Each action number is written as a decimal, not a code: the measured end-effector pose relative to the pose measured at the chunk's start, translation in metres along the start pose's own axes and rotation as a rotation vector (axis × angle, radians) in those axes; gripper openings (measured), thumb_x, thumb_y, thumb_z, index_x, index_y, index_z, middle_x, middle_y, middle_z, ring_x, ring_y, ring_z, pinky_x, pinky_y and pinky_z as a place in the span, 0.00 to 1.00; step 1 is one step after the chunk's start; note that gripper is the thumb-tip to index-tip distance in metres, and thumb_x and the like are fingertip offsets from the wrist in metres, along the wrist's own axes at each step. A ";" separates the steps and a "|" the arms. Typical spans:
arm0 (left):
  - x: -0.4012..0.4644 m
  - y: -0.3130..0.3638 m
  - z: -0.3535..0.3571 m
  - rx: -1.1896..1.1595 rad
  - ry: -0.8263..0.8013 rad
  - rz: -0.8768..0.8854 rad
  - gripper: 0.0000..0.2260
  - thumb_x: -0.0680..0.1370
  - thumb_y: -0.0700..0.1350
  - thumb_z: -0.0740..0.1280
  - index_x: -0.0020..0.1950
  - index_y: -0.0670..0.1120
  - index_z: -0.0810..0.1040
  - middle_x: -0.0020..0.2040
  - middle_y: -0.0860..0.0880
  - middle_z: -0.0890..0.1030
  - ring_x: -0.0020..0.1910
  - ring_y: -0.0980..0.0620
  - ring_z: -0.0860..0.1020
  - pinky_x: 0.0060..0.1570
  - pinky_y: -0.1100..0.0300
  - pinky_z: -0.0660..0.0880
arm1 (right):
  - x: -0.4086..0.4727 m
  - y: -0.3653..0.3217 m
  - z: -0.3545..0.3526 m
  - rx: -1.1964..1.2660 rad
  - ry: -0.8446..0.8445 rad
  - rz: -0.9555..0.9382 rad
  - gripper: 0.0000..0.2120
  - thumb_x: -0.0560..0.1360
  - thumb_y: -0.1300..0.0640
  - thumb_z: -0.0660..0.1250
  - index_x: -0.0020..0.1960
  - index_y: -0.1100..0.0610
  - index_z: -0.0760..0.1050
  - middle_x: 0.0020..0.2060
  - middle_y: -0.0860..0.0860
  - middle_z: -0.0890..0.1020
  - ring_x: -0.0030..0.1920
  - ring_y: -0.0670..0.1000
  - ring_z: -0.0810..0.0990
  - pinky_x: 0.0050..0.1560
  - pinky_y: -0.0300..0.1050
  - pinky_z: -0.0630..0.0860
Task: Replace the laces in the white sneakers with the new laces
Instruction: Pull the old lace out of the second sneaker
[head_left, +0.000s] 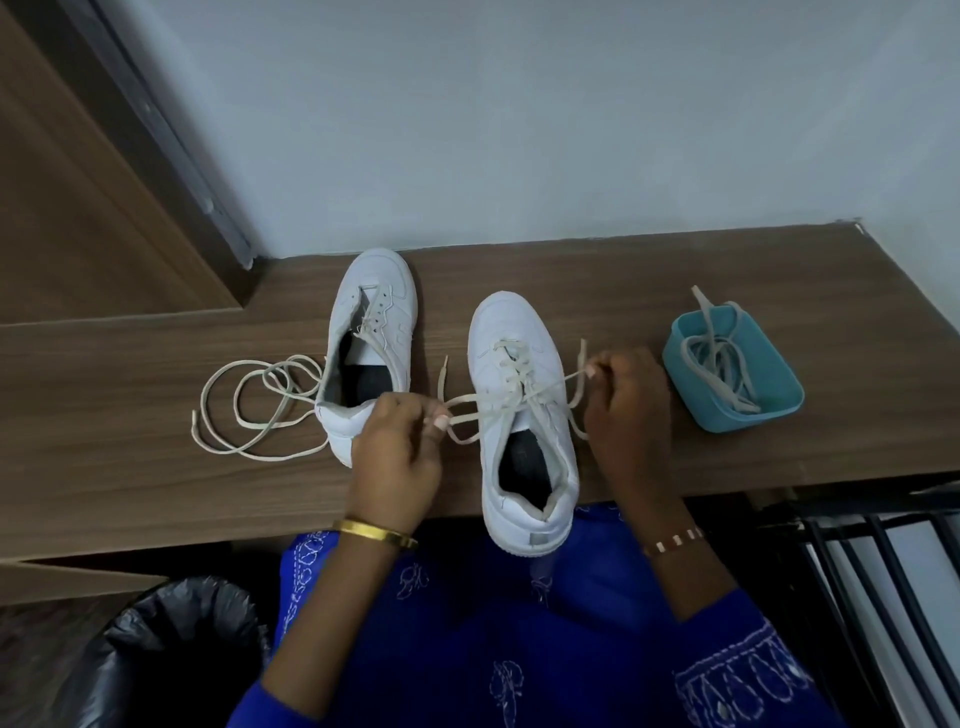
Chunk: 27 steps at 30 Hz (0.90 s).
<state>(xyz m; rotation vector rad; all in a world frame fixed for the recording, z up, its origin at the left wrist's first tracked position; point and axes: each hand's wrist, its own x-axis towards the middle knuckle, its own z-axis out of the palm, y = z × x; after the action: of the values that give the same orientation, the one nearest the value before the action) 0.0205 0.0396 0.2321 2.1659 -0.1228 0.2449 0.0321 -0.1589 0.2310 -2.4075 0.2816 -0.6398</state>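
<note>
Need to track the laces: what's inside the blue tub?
A tangled pale lace lies in the blue tub, one end poking over the far rim. Anything beneath the tangle is hidden.

Two white sneakers (522, 410) stand toes-away (right one laced), loose lace (249, 410) left.

The left hand (396, 451) covers the heel of the far sneaker (370, 332); its fingers (435, 422) curl over the lace (511, 387), hiding the pinch. The right hand (626, 410) hides the lace loop behind it. The near sneaker (519, 415) hangs its heel past the counter (130, 467) edge. The bin (171, 654) is cut off at the bottom edge
</note>
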 end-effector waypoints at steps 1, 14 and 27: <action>0.000 0.000 -0.003 0.000 0.008 -0.012 0.08 0.72 0.50 0.60 0.39 0.48 0.75 0.40 0.56 0.71 0.38 0.54 0.72 0.43 0.54 0.71 | -0.001 -0.001 0.001 0.001 -0.016 0.011 0.04 0.74 0.65 0.63 0.42 0.62 0.75 0.40 0.57 0.77 0.42 0.57 0.74 0.44 0.54 0.72; 0.004 0.013 0.037 0.316 -0.061 0.289 0.10 0.72 0.52 0.61 0.40 0.48 0.79 0.38 0.52 0.81 0.38 0.50 0.79 0.47 0.59 0.64 | -0.002 -0.016 0.008 -0.081 -0.245 -0.323 0.04 0.69 0.63 0.64 0.37 0.59 0.77 0.31 0.52 0.80 0.35 0.56 0.77 0.39 0.49 0.72; -0.011 0.001 0.047 0.340 0.078 0.325 0.10 0.72 0.51 0.63 0.42 0.46 0.79 0.35 0.54 0.81 0.34 0.54 0.80 0.60 0.56 0.61 | 0.028 -0.042 -0.013 0.596 -0.042 0.314 0.11 0.80 0.65 0.51 0.42 0.56 0.67 0.27 0.49 0.75 0.26 0.38 0.74 0.34 0.33 0.69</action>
<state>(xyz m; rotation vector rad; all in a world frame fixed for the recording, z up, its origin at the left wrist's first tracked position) 0.0153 0.0006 0.2044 2.4625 -0.4163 0.5698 0.0513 -0.1429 0.2765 -1.7572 0.3801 -0.4472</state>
